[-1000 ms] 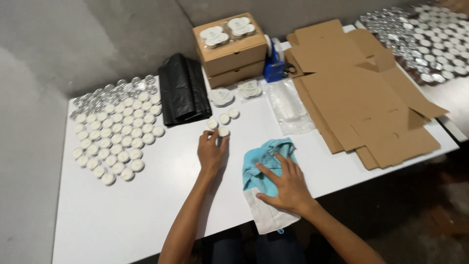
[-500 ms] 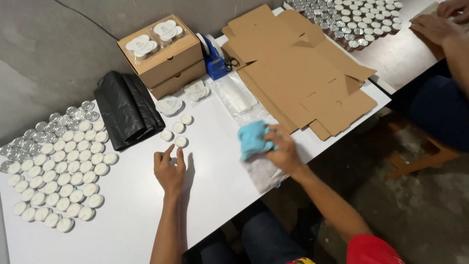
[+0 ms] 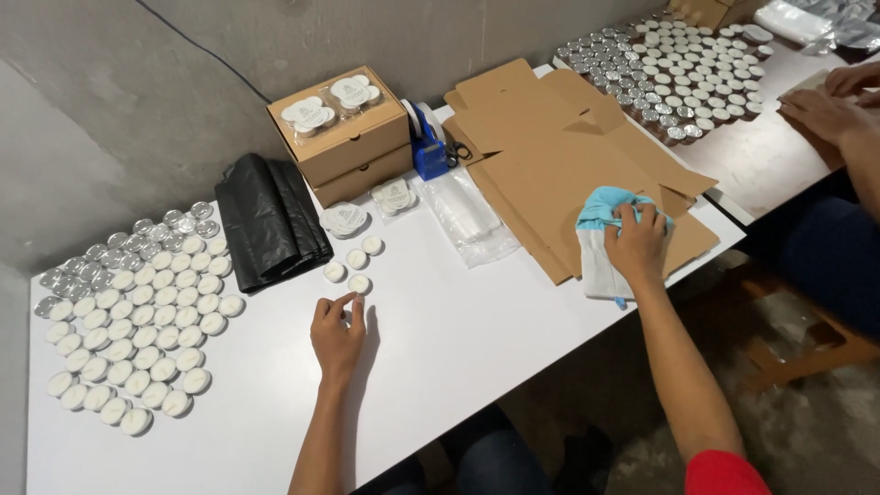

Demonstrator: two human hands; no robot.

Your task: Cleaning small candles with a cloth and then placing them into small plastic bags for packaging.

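My left hand [image 3: 337, 335] rests on the white desk [image 3: 440, 367], fingers [image 3: 353, 307] loosely curled, thumb and forefinger nearly together; I can't tell if they pinch anything. Just above the fingertips sits a small white candle [image 3: 358, 284], close but apart as far as I see. Two more candles [image 3: 335, 271] lie near it, toward the black bag [image 3: 270, 225].

My right hand [image 3: 637, 243] is out to the right, fingers clamped on a blue cloth [image 3: 605, 209] bunched over a white pouch [image 3: 598, 266]. Cloth and pouch sit at the desk's right edge, overlapping the flat cardboard [image 3: 559, 156].

Left of me, rows of white candles [image 3: 137, 330] cover the desk, with silver-rimmed cups [image 3: 137, 240] along their far side. The folded black bag lies between those rows and two stacked brown boxes [image 3: 344, 137]. Clear packs of candles [image 3: 335, 101] sit on the top box; two more packs [image 3: 367, 206] lie on the desk in front of the boxes. A blue tape dispenser [image 3: 426, 147] stands just right of the boxes, clear plastic bags [image 3: 472, 215] in front of it.

Far right, a second desk holds another field of cups [image 3: 678, 64]. Another person's hands [image 3: 834, 101] rest there on a brown piece, well apart from mine.
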